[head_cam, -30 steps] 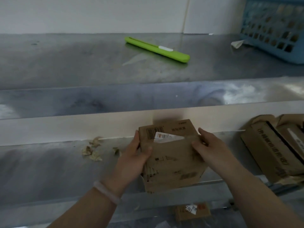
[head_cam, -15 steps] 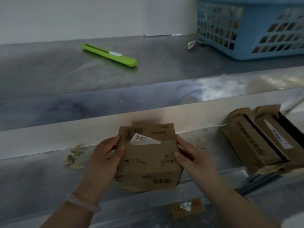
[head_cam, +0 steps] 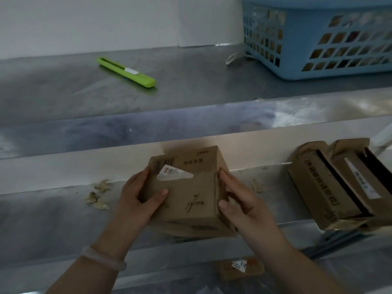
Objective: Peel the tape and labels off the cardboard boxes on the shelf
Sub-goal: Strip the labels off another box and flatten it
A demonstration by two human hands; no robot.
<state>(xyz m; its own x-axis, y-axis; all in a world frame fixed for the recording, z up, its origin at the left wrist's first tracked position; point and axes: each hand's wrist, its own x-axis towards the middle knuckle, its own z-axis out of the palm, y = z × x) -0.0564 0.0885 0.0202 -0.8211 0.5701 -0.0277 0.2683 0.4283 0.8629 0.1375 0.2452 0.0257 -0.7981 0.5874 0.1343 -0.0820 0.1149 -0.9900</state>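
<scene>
A small brown cardboard box (head_cam: 192, 196) is held over the lower metal shelf (head_cam: 53, 225). My left hand (head_cam: 137, 200) grips its left side, thumb on the top face. My right hand (head_cam: 239, 202) grips the right side with curled fingers. A white label (head_cam: 171, 173) with a barcode pokes out from under the box's torn top flap. To the right, two opened cardboard boxes (head_cam: 339, 187) lie side by side on the same shelf, one with a white label strip (head_cam: 360, 180).
A green utility knife (head_cam: 126, 70) lies on the upper shelf. A blue plastic basket (head_cam: 318, 37) stands at the upper right, a white scrap beside it. Torn paper bits (head_cam: 97, 197) lie left of the box. Another labelled box (head_cam: 241, 268) sits below.
The view has shifted right and closer. The box has tilted so its top face shows more, and both hands have regripped lower along its sides.
</scene>
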